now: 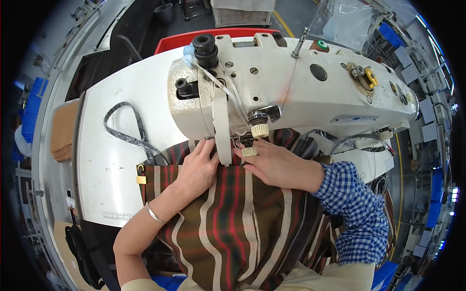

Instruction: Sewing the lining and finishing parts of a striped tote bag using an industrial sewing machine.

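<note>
Brown striped fabric [228, 228] with red and cream bands lies under a white industrial sewing machine [301, 114] and drapes toward me. My left hand [201, 167] lies on it just left of the needle area, fingers stretched forward beside a white vertical guard [222, 128]. My right hand [272, 165] rests on the fabric right of that area, fingers extended toward the presser, tips partly hidden by a cream knob [249, 151]. A gold clasp [141, 180] hangs at the fabric's left edge.
The white worktable [97, 160] holds a looped dark cord [121, 129] and a ruler. A red bin [170, 43] stands behind the machine. Brown folded pieces [63, 131] lie at the left. Blue bins and grey shelving line the far right.
</note>
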Motion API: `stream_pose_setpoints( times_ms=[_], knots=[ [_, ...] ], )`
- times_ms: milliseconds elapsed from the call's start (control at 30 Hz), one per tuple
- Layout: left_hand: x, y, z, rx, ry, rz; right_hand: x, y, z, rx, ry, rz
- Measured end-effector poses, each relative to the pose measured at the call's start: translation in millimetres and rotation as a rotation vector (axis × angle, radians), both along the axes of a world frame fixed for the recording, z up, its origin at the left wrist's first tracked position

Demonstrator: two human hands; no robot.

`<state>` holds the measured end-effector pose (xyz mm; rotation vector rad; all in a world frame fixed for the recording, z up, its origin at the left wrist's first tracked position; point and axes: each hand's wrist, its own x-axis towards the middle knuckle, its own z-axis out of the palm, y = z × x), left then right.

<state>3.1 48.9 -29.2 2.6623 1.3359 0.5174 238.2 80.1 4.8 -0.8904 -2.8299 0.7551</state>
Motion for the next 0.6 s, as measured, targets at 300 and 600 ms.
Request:
stream_pose_setpoints(
  times_ms=[300, 600],
  knots=[
    [1, 5, 2, 0.059, 0.006, -0.020, 1, 4, -5, 0.062, -0.018, 0.058],
    [-1, 0, 4, 0.040, -0.016, -0.015, 0, 0, -1, -0.023, -0.009, 0.101]
  ],
)
